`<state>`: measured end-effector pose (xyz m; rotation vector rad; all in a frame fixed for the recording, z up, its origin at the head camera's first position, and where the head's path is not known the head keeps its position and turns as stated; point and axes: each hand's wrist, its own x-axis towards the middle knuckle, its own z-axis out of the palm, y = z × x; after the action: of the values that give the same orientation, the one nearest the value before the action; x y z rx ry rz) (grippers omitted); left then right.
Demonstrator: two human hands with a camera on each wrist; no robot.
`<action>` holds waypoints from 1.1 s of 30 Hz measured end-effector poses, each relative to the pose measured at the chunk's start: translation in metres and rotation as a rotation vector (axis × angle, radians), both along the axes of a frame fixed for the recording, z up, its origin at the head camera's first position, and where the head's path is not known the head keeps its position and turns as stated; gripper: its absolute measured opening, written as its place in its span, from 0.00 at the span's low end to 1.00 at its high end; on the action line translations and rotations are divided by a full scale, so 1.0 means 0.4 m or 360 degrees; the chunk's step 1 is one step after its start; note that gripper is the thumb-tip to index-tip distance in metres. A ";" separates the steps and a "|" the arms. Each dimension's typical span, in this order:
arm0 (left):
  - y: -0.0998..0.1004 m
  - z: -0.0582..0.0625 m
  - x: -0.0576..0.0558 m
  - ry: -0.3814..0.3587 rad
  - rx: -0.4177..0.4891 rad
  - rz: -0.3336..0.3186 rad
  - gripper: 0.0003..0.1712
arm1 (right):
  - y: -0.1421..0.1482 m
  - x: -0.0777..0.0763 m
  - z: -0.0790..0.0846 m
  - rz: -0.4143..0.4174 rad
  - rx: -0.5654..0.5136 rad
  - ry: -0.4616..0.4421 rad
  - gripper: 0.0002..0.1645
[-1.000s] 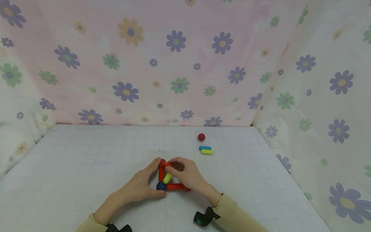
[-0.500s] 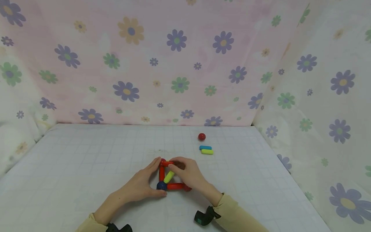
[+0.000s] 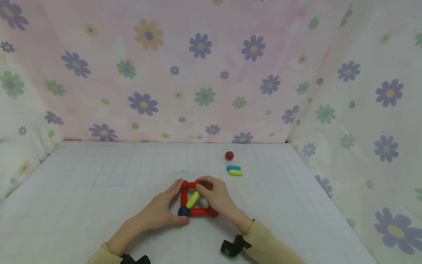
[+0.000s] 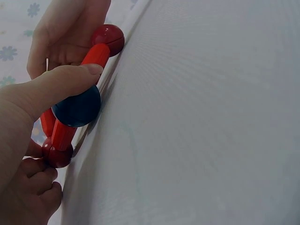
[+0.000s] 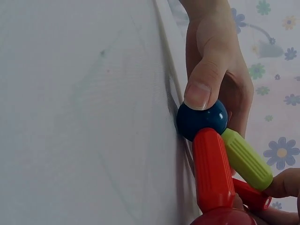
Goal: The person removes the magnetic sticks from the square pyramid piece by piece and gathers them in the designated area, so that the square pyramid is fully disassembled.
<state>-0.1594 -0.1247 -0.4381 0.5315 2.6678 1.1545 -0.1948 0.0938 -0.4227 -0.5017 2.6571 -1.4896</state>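
Note:
A flat frame of magnetic balls and rods lies on the table between both hands. Its blue ball [image 3: 183,211] joins a red side rod [image 3: 184,198], a red near rod [image 3: 199,212] and a slanting yellow-green rod [image 3: 193,200]. My left hand [image 3: 158,212] holds the frame's left side, thumb on the blue ball, fingertips at the far red ball [image 3: 185,184]. With thumb and fingers my right hand [image 3: 215,194] pinches the far red rod [image 3: 192,184], which reaches right from that ball. Another red ball [image 3: 213,212] ends the near rod, below the right hand.
Behind the hands, a loose red ball [image 3: 229,155], a blue rod [image 3: 233,168] and a second yellow-green rod [image 3: 235,172] lie on the white table [image 3: 99,176]. Flowered cloth [image 3: 178,73] hangs along the table's back and sides.
My right hand has shifted slightly right and away, swinging the far red rod outward so it points more squarely right. More of the slanting yellow-green rod shows. The left hand stays put.

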 end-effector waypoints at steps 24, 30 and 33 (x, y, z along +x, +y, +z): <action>0.001 0.004 0.001 -0.0006 -0.0006 0.0006 0.67 | -0.006 0.004 -0.002 -0.0097 -0.0147 -0.0046 0.14; 0.002 0.004 0.002 0.0006 -0.0017 0.0011 0.67 | -0.004 0.003 -0.006 -0.0092 -0.0159 -0.0043 0.15; 0.003 0.005 0.001 0.0001 -0.0022 0.0015 0.67 | -0.003 0.003 -0.007 -0.0091 -0.0171 -0.0048 0.15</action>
<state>-0.1588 -0.1234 -0.4363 0.5178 2.6797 1.1377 -0.1937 0.0926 -0.4253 -0.4096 2.6006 -1.6490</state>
